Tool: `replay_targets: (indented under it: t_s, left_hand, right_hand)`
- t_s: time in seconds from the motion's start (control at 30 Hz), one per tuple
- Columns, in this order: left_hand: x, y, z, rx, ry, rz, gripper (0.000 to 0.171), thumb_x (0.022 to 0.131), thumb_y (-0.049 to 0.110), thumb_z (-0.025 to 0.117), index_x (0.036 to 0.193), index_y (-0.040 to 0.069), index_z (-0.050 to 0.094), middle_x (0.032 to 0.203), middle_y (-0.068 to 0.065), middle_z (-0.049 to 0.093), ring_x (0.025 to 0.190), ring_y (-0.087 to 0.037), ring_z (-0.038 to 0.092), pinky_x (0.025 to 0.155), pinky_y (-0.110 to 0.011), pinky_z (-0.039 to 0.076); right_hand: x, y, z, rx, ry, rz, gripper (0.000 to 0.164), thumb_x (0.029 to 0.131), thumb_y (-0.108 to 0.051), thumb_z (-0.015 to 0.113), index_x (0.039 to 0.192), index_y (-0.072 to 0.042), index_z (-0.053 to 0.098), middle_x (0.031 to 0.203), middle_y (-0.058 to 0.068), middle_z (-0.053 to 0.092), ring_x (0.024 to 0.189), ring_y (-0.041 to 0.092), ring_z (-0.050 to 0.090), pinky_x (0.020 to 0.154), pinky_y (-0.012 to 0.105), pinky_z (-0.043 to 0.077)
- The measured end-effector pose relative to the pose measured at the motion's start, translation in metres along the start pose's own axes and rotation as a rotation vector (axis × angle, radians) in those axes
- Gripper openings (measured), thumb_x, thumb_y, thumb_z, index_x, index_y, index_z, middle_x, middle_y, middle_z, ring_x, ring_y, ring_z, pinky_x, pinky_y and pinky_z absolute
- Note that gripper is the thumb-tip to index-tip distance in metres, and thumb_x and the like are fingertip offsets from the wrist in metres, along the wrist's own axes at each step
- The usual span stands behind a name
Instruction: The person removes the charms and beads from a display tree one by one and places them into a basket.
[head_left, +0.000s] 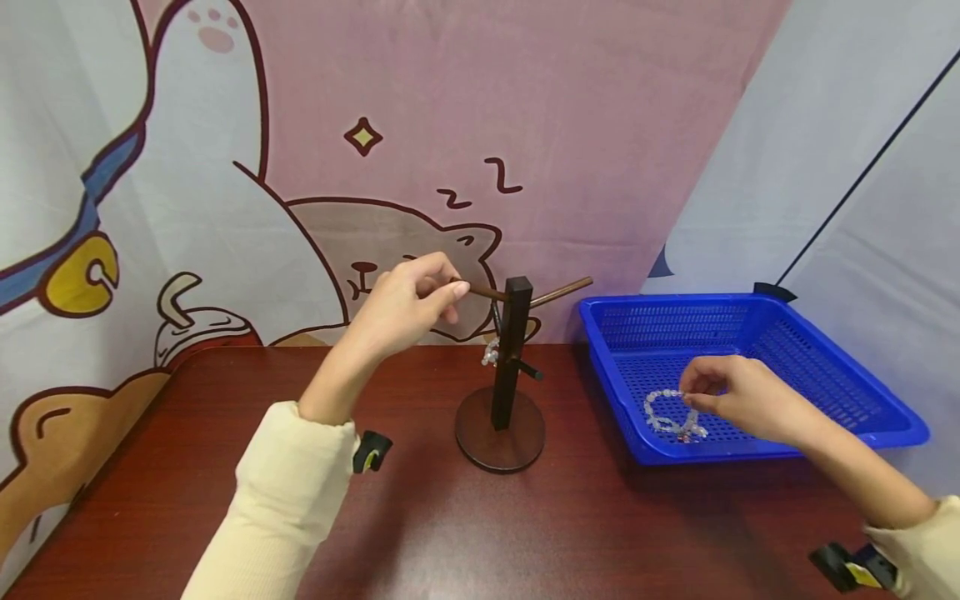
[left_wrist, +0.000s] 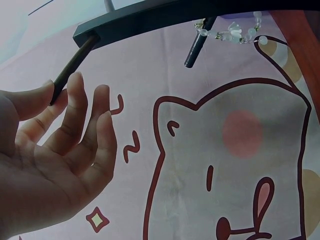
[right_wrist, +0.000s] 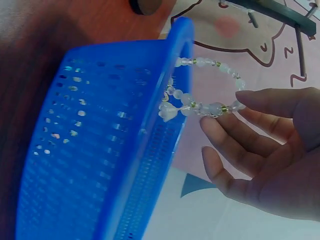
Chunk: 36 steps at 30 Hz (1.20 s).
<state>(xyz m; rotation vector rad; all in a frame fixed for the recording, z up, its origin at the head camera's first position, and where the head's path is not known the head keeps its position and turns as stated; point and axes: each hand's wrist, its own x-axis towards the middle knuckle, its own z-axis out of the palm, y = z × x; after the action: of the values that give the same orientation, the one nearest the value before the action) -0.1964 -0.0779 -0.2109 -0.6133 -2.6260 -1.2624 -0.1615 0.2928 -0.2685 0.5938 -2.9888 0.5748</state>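
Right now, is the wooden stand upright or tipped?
Upright: the stand has its round base flat on the table, post rising from it.

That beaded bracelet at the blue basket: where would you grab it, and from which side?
I'd pinch the beaded bracelet at the top of its loop, coming from above and the right, where the right hand holds it. It hangs as an open ring with its white charm low, so that grip should leave the opening free.

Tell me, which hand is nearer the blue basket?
Right. The right hand is above the blue basket, pinching a beaded bracelet. The left hand is off to the basket's left, pinching a peg of the dark stand.
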Motion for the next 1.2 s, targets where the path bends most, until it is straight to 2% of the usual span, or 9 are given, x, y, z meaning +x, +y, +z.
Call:
replay_targets:
  t_s: [0.27,0.5,0.83,1.2]
  left_hand:
    - [0.000,0.000,0.000,0.002,-0.003,-0.012,0.010,0.091,0.021,0.056,0.090,0.012,0.059,0.064,0.000,0.062,0.067,-0.018,0.054,0.059,-0.032,0.037]
    - [0.000,0.001,0.000,0.001,-0.006,-0.020,0.010,0.092,0.022,0.056,0.090,0.012,0.059,0.064,0.000,0.062,0.068,-0.019,0.054,0.060,-0.032,0.037]
    - [0.001,0.001,0.000,-0.005,-0.005,-0.020,0.011,0.091,0.021,0.056,0.090,0.011,0.059,0.064,0.000,0.063,0.067,-0.018,0.056,0.060,-0.032,0.037]
    - [0.001,0.000,0.000,0.001,-0.005,-0.018,0.010,0.091,0.021,0.056,0.089,0.012,0.059,0.064,0.001,0.062,0.064,-0.018,0.055,0.058,-0.031,0.036]
  right_hand:
    - [-0.002,0.002,0.006,0.006,-0.035,0.025,0.014,0.080,-0.002,0.064,0.079,-0.015,0.059,0.070,-0.008,0.057,0.063,0.004,0.051,0.055,0.026,0.040]
    - [0.004,-0.003,0.001,0.033,0.055,-0.045,0.010,0.081,-0.008,0.067,0.080,-0.015,0.061,0.074,-0.008,0.060,0.066,0.003,0.053,0.057,0.025,0.043]
    - [0.022,-0.028,0.000,0.066,0.142,-0.084,0.004,0.084,-0.015,0.066,0.084,-0.013,0.063,0.076,-0.006,0.062,0.071,0.007,0.056,0.063,0.025,0.047]
    - [0.049,-0.049,-0.002,0.121,0.194,-0.097,0.012,0.085,-0.019,0.065,0.090,-0.008,0.064,0.081,-0.001,0.064,0.075,0.014,0.059,0.065,0.023,0.046]
